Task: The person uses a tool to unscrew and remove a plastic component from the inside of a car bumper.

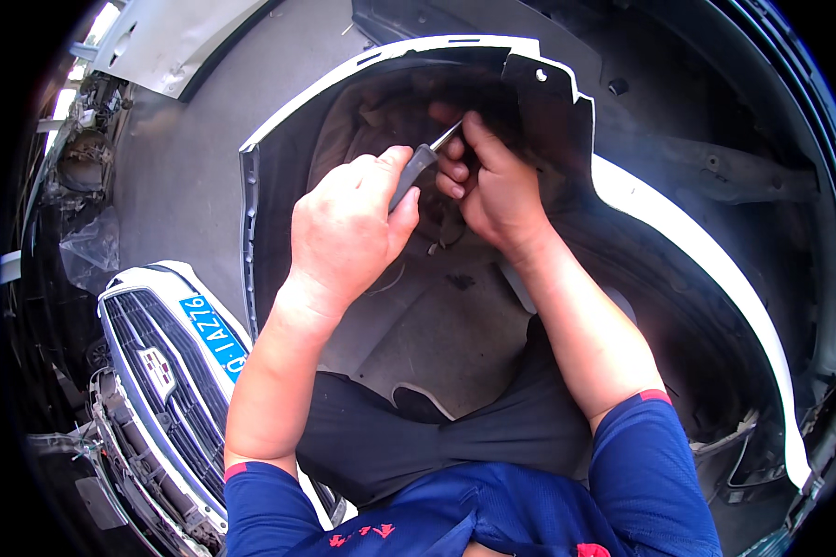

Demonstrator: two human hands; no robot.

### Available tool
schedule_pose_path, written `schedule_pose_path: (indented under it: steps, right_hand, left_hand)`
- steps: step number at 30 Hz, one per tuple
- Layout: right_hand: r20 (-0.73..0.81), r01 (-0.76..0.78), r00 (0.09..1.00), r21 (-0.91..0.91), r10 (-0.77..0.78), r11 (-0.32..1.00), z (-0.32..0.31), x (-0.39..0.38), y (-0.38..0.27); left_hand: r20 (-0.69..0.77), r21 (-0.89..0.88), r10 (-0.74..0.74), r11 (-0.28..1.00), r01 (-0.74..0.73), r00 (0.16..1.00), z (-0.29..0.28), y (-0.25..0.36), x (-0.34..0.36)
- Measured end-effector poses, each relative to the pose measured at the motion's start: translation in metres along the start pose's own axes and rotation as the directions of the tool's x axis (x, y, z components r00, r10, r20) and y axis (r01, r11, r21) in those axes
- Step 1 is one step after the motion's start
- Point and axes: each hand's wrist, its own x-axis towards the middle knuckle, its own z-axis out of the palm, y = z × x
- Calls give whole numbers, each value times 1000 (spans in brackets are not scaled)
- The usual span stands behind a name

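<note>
My left hand point(348, 223) is closed round the dark handle of a screwdriver point(413, 175), with the thumb and forefinger toward its top. The bare metal shaft slants up and right to the fingers of my right hand point(503, 190). Those fingers are curled in close to the shaft's tip, with the thumb beside it. What they pinch, if anything, is lost in shadow. Both hands are over the dark inner side of a white-edged car fender point(687, 239), which arches in front of me and down my right side. A dark flap with a hole point(553, 116) stands at its upper corner.
On the left lies a white-framed car grille point(172, 371) with a blue plate point(212, 334). Stripped car parts point(88, 162) line the far left edge. A white panel point(172, 42) is at the top left. Grey floor point(190, 195) shows between them.
</note>
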Motion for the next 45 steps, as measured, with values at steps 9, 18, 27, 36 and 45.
schedule_pose_path:
  steps: [9, 18, 27, 36, 45]
  right_hand:
    - [49, -44, 998, -126, 50, 991, -2, -7, -1]
    - [277, -167, 934, -226, 228, 960, -7, -10, -2]
    - [45, -114, 989, -376, 141, 920, 4, -11, 7]
    - [192, -194, 954, -193, 231, 962, 4, -14, -3]
    - [28, -198, 972, -430, 232, 881, -3, -11, 1]
  left_hand:
    - [193, -521, -284, 782, 343, 939, 13, -5, -3]
    - [873, -412, -21, -566, 714, 486, 5, -9, -2]
    - [-187, 135, 105, 988, -81, 977, 2, -3, -16]
    - [773, -623, -375, -303, 721, 511, 10, -4, -15]
    - [-116, -375, -255, 906, 195, 960, 9, 17, -21]
